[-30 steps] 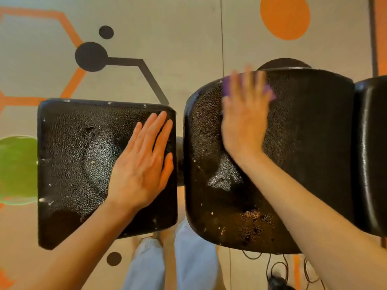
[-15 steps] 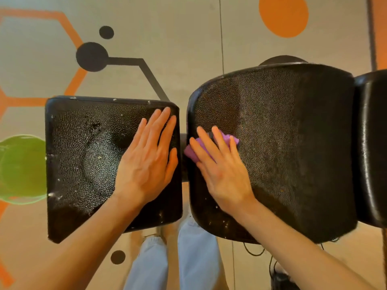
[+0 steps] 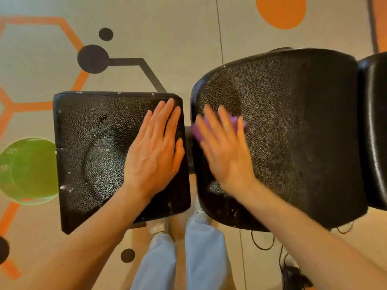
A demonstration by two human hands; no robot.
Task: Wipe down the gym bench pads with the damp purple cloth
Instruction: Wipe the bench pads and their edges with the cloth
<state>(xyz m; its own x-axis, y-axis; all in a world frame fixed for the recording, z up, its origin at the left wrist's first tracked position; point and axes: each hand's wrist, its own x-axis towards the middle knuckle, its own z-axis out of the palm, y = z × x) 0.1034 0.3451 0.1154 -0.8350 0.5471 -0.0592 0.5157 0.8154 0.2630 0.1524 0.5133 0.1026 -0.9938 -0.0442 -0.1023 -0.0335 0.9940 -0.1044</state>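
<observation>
Patterned floor [image 3: 178, 28] is showing behind two black bench pads; the purple cloth [image 3: 234, 122] is being pressed flat under the right hand [image 3: 226, 151] with fingers spread on the larger pad [image 3: 293, 122], while the left hand [image 3: 155, 151] is being laid open, palm down, on the square pad [image 3: 94, 143].

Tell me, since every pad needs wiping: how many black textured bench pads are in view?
3: the square black pad under the left hand, the larger black pad being wiped, and a third pad cut off at the right edge. More may lie beyond.

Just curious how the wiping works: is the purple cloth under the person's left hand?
No, the cloth lies under the right hand on the larger pad; the left hand rests bare.
</observation>
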